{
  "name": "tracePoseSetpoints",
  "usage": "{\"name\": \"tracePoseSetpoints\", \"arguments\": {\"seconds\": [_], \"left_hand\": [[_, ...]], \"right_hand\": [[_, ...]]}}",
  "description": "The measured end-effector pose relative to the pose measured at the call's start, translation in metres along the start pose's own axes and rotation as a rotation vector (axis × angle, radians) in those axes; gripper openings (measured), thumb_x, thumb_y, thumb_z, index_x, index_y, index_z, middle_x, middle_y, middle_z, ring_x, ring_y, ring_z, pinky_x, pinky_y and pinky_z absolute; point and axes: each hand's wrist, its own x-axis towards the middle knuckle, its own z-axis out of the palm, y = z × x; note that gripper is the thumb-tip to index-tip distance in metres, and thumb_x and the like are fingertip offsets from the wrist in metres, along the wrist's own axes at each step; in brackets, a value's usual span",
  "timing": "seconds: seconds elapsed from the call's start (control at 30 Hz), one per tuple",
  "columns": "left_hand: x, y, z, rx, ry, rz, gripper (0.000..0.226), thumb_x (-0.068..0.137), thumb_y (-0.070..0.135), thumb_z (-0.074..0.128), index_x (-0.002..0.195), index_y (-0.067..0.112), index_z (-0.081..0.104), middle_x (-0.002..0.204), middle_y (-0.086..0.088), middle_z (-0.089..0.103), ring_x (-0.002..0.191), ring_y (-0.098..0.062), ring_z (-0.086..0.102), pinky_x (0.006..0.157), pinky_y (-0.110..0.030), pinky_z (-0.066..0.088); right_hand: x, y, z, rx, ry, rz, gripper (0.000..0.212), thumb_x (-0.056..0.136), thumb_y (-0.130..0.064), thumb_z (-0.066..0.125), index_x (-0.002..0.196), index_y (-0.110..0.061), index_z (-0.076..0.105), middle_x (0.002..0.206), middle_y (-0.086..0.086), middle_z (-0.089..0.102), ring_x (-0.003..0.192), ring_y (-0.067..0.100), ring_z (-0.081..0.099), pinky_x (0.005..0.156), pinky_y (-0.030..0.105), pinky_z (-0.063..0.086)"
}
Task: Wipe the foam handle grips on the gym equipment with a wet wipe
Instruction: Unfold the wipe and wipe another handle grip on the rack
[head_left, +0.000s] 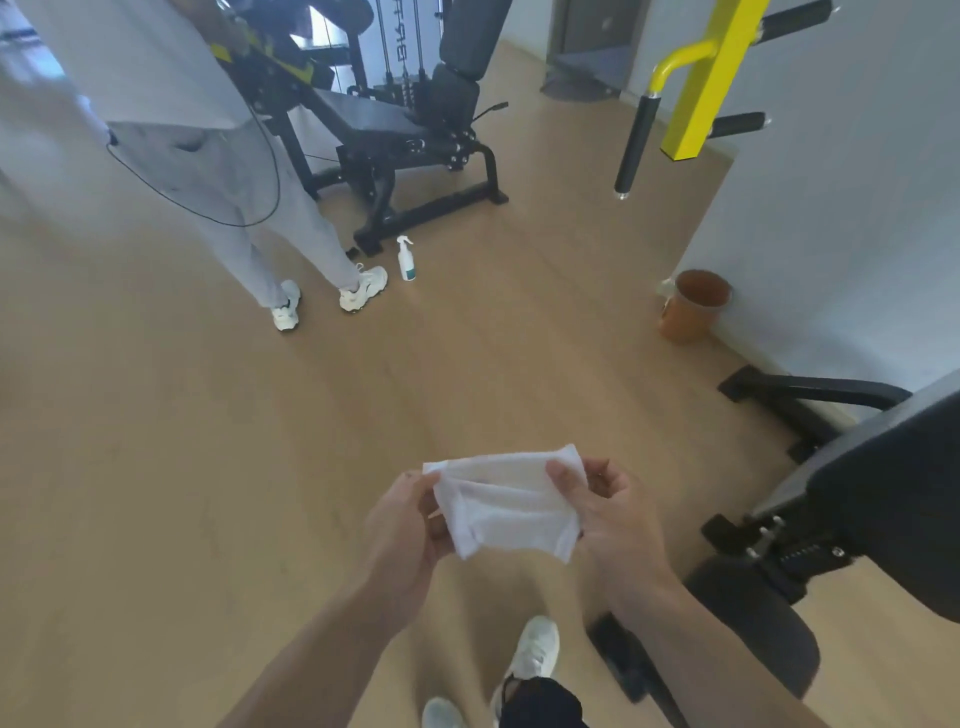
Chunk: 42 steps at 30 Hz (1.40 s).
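The wet wipe (511, 501) is white. The foam handle grips (635, 145) are black, on a yellow frame (711, 78). The floor (208, 441) is light tan wood-pattern. The spray bottle (405, 259) is white with a teal label; the bin (693, 306) is orange-brown.

Only one view, worn on the head, wide-angle, aimed forward and steeply down over a wooden floor (182, 467). Nearest to the lens: both forearms entering from 6 o'clock, left hand (410, 525) and right hand (618, 525) low of centre, a white wipe (511, 506) between them, own shoe (532, 649) straight below. Farther off: black bench (395, 130) at 12 o'clock, second person's legs (249, 208) at 10 o'clock, yellow frame (711, 78) with black foam grips (636, 145) at 1 o'clock. Edges bent by the lens. No second view for overlap.
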Motion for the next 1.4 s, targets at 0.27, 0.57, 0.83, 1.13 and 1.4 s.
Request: {"name": "tracePoseSetpoints", "arguments": {"seconds": [0.27,0.57,0.83,1.13,1.4], "left_hand": [[0.087,0.062,0.054,0.368,-0.039,0.242,0.026,0.084,0.036,0.062,0.074,0.015,0.052,0.078,-0.021,0.064,0.076,-0.029,0.064,0.076,-0.065,0.052],[0.177,0.146,0.152,0.182,-0.231,0.265,0.031,0.09,0.024,0.07,0.115,0.012,0.056,0.098,-0.014,0.077,0.086,-0.032,0.073,0.083,-0.048,0.06],[0.271,0.181,0.209,0.201,-0.362,0.234,0.02,0.091,0.005,0.069,0.111,0.008,0.065,0.097,-0.015,0.075,0.086,-0.024,0.073,0.074,-0.034,0.061],[0.415,0.268,0.247,0.413,-0.458,0.239,0.019,0.087,0.01,0.075,0.105,0.015,0.071,0.096,-0.007,0.078,0.09,-0.021,0.072,0.088,-0.035,0.054],[0.466,0.338,0.308,0.681,-0.817,0.491,0.027,0.09,0.015,0.071,0.114,0.028,0.071,0.11,0.017,0.076,0.102,0.001,0.07,0.092,-0.024,0.052]], "right_hand": [[0.109,-0.034,0.03,-0.037,0.189,-0.089,0.02,0.08,-0.034,0.081,0.082,-0.02,0.068,0.073,0.006,0.064,0.059,0.015,0.059,0.06,0.042,0.055],[0.208,-0.114,0.044,-0.054,-0.057,-0.284,0.014,0.096,-0.027,0.064,0.093,-0.029,0.077,0.079,-0.003,0.073,0.075,0.022,0.069,0.056,0.035,0.059],[0.292,-0.139,0.023,0.073,0.022,0.105,0.057,0.069,-0.05,0.084,0.097,-0.004,0.066,0.092,0.004,0.076,0.08,0.018,0.068,0.076,0.038,0.051],[0.405,-0.217,0.032,0.459,0.678,-0.035,0.031,0.079,-0.017,0.079,0.106,-0.004,0.068,0.094,0.01,0.075,0.088,0.027,0.072,0.07,0.034,0.057],[0.48,-0.27,0.069,0.096,0.878,-0.278,0.026,0.096,-0.042,0.056,0.096,-0.021,0.072,0.073,-0.012,0.063,0.07,0.005,0.056,0.06,0.013,0.044]]}}
